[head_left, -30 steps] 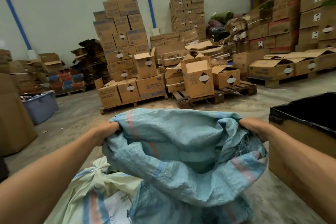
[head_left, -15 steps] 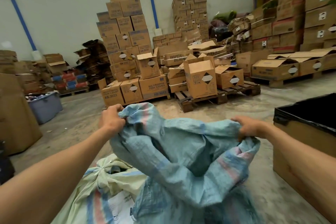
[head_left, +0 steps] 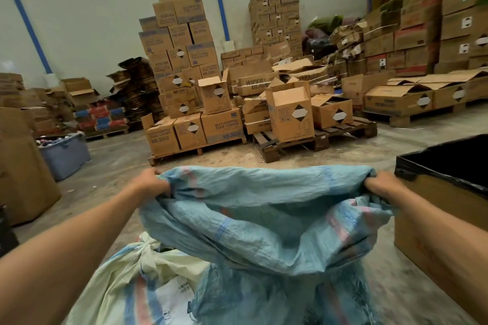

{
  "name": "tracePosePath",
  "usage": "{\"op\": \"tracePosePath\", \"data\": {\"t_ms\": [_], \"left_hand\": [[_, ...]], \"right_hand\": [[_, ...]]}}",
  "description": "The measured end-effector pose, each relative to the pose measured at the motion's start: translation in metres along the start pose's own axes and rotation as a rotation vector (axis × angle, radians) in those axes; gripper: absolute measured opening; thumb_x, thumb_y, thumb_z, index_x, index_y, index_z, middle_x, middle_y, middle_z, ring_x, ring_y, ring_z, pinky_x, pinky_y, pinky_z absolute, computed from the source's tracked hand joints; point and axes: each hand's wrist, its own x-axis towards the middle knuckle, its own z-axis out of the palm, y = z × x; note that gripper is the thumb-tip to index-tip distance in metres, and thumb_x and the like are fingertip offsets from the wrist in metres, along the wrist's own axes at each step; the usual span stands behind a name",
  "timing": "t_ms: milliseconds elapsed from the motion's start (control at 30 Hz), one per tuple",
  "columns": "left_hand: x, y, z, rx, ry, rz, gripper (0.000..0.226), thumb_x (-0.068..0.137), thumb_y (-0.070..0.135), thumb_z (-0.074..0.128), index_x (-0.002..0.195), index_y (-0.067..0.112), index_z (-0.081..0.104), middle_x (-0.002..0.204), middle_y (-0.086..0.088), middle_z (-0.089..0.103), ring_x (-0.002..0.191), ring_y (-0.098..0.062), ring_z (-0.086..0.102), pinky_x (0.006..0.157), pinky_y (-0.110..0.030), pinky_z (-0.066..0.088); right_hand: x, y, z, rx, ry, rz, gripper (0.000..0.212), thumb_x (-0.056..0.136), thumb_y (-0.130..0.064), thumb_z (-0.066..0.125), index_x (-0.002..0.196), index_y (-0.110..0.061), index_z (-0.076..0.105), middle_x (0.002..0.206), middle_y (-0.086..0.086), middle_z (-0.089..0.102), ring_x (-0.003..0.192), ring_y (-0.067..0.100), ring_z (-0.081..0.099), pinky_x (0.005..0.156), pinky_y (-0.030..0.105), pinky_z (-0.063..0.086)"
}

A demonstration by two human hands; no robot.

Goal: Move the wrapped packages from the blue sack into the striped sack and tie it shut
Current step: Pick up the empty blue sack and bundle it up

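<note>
The left hand (head_left: 151, 185) and the right hand (head_left: 380, 187) each clench a fistful of the rim of the crumpled pale-blue woven plastic sack (head_left: 264, 224), fingers curled tight into the cloth, stretching it wide between them. At seven o'clock, touching the blue sack's side, lies the cream woven sack with red and blue stripes (head_left: 126, 282), its neck knotted. A black-lined cardboard box (head_left: 449, 192) stands at three o'clock.
</note>
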Motion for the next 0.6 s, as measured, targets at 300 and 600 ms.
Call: {"op": "tracePosePath", "data": {"t_ms": [300,600], "left_hand": [[0.001,0.007,-0.003,0.225,0.160,0.263,0.036,0.084,-0.002,0.060,0.117,0.014,0.062,0.114,-0.016,0.065,0.104,-0.032,0.060,0.084,-0.041,0.051],[0.025,0.019,-0.061,-0.151,0.269,0.031,0.042,0.079,0.014,0.078,0.116,0.002,0.063,0.105,-0.016,0.066,0.091,-0.031,0.061,0.082,-0.039,0.051]], "right_hand": [[-0.005,-0.023,-0.021,0.682,-0.607,0.103,0.026,0.098,-0.018,0.054,0.118,-0.002,0.059,0.093,0.022,0.071,0.076,0.030,0.071,0.067,0.042,0.061],[-0.001,-0.035,-0.055,0.120,-0.256,-0.256,0.032,0.086,0.004,0.063,0.111,-0.016,0.059,0.111,0.016,0.067,0.094,0.028,0.065,0.075,0.037,0.053]]}}
